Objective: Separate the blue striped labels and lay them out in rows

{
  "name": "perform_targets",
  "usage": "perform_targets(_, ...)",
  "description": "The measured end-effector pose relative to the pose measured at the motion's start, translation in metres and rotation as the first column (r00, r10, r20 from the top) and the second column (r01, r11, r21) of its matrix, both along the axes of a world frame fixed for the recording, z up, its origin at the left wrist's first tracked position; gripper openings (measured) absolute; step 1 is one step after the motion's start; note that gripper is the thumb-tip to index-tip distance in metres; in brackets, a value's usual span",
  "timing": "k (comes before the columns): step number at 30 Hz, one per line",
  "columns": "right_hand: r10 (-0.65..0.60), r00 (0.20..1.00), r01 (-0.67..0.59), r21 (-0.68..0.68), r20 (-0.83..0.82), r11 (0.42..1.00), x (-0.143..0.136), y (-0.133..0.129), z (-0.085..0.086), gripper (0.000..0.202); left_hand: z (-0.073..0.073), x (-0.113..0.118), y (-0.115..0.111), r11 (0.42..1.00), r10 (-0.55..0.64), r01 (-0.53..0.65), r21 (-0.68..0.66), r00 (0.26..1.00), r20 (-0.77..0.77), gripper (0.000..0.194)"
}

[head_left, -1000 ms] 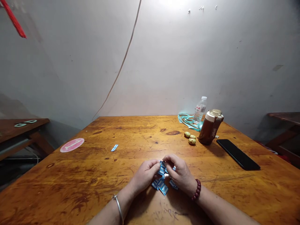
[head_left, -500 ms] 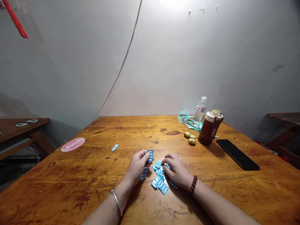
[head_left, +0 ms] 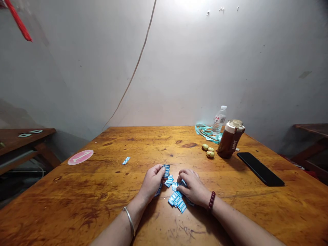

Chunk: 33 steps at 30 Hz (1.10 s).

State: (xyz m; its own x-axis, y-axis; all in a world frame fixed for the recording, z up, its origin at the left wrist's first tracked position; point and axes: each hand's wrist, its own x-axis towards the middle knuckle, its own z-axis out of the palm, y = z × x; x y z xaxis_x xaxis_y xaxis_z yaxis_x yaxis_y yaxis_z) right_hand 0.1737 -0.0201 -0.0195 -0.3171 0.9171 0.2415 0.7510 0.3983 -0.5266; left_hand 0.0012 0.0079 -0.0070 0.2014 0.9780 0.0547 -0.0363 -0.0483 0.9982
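Between thumb and fingers, my left hand [head_left: 153, 180] grips blue-and-white cards [head_left: 166, 170], held up over the wooden table [head_left: 110, 205]. My right hand [head_left: 191, 184] rests with bent fingers on a loose pile of similar small cards [head_left: 178, 202]; whether its fingertips grip any of them is hidden. More cards lie just below and beside my left hand, partly covered by it. One separate blue-and-white card [head_left: 126, 160] lies farther off, to the left.
At the right stand a brown sport bottle [head_left: 228, 141] and a clear water bottle [head_left: 219, 121], by a turquoise strap [head_left: 205, 133], several yellowish oval things [head_left: 210, 154] and a black phone [head_left: 260, 169]. A pink disc [head_left: 80, 157] lies left.
My left hand has moved slightly right with its cards. Some cards in the pile have shifted; a few now lie closer to my left hand, apart from those under my right fingers.
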Motion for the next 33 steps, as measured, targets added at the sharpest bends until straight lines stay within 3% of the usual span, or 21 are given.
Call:
perform_targets(8,-0.015,0.979,0.023,0.035,-0.204,0.999,-0.001,0.003,0.002,0.007,-0.003,0.001,0.0,0.998,-0.014,0.019,0.055,0.996,-0.089,0.026)
perform_targets(14,0.028,0.907,-0.015,0.034,-0.42,0.999,-0.002,-0.003,0.011,0.008,-0.004,0.001,-0.001,0.997,-0.037,0.048,0.068,0.987,-0.155,0.028)
perform_targets(22,0.208,0.901,-0.154,0.169,-0.38,0.974,-0.005,-0.009,0.017,0.02,0.004,0.006,-0.013,0.981,-0.189,0.18,-0.079,0.974,-0.128,0.028)
perform_targets(28,0.134,0.902,-0.069,0.171,-0.41,0.983,-0.004,-0.007,0.014,0.016,0.006,0.012,-0.018,0.95,-0.295,0.284,-0.131,0.953,-0.072,0.027)
perform_targets(33,0.029,0.872,0.015,0.087,-0.489,0.996,-0.006,-0.004,0.008,0.011,0.005,0.013,-0.017,0.963,-0.235,0.223,-0.154,0.969,-0.069,0.026)
